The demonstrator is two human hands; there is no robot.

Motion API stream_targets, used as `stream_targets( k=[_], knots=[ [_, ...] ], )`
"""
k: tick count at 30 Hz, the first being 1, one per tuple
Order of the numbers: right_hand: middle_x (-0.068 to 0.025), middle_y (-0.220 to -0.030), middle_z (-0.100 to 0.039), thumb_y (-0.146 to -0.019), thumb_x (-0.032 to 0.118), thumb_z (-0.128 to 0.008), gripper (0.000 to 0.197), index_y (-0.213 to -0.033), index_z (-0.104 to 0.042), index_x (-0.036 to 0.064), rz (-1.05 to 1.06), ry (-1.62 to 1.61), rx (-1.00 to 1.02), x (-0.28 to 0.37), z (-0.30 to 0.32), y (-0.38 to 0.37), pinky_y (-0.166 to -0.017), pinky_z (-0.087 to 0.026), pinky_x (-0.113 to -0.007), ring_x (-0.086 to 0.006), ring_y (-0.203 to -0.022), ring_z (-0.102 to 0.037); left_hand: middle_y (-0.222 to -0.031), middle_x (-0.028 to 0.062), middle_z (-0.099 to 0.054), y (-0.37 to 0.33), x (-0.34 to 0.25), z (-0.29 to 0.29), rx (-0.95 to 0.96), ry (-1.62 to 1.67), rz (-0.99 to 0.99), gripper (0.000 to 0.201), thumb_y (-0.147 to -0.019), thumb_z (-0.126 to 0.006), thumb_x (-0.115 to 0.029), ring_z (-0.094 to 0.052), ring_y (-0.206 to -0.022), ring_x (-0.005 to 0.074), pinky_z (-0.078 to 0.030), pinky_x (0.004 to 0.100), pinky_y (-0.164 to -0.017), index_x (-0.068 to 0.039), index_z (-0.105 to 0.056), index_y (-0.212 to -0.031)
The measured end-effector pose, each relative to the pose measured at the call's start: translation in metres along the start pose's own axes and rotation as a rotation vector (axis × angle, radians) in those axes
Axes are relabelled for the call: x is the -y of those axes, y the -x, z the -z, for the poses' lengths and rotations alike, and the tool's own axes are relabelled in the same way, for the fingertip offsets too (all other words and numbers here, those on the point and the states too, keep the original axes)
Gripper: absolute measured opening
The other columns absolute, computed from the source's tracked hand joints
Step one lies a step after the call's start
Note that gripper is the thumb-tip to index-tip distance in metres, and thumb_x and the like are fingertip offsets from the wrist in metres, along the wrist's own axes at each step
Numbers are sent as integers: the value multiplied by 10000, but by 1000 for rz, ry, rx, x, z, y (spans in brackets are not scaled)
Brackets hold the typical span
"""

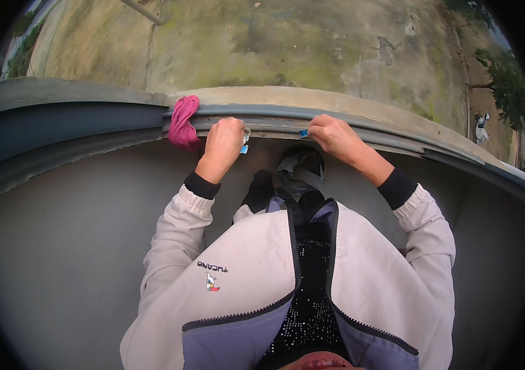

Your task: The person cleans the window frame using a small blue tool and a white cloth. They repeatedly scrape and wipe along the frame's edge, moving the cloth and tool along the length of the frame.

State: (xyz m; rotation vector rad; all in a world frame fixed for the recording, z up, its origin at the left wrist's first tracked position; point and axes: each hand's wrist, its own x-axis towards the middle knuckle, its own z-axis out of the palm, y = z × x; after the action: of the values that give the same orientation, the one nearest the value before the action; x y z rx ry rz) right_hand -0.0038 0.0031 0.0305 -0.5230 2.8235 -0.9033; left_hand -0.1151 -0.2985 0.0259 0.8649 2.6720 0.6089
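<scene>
My left hand (222, 145) is closed, its fingers pinching a small blue-and-white scrap (244, 148) that looks like thin packaging. My right hand (337, 139) pinches a small blue scrap (303, 133); most of it is hidden by the fingers. Both hands are over the grey metal window track (275, 123), a short gap between them. Just left of my left hand, a crumpled pink cloth (183, 122) hangs over the track.
A concrete ledge (262, 95) runs beyond the track, with mossy ground (312, 49) farther below. A dark window frame (71, 126) stands at the left. Below my hands is a dark rounded thing with pale strips (300, 169), its kind unclear. Trees (506, 80) show at the far right.
</scene>
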Motion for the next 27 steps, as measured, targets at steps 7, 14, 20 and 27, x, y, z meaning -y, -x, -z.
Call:
stream_targets(
  k=[7,14,20,27],
  knots=[
    [-166,-928,-686,-813,6,-661,60,-856,-700,-7,-133,115,235,-29,53,45,-820,-564,-492,-391,-969,-681,-947,210,-697,1,3,-1,65,-23,-8,146,-911,-612,-62,-684,-911,435,-553,516,-810,-2,-743,-938],
    [-162,-962,-718,-836,20,-685,97,-924,-724,9,-16,-32,48,-20,13,23,-837,-574,-457,-376,-941,-690,-935,190,-678,3,2,0,69,0,-6,110,-916,-632,-62,-673,-907,429,-540,515,-802,-6,-726,-935],
    [-118,-988,-715,-841,10,-681,94,-930,-712,15,-41,-39,-3,-17,0,9,-835,-569,-452,-347,-985,-664,-914,173,-662,3,3,-2,31,20,-35,74,-899,-664,-40,-665,-901,414,-537,499,-787,-16,-724,-934],
    [-122,-1052,-727,-856,8,-724,144,-999,-720,15,-90,-207,-27,-24,17,20,-857,-563,-422,-347,-990,-677,-906,165,-647,5,-6,4,8,52,-12,88,-902,-677,-36,-652,-898,395,-531,483,-774,-15,-716,-978]
  ],
)
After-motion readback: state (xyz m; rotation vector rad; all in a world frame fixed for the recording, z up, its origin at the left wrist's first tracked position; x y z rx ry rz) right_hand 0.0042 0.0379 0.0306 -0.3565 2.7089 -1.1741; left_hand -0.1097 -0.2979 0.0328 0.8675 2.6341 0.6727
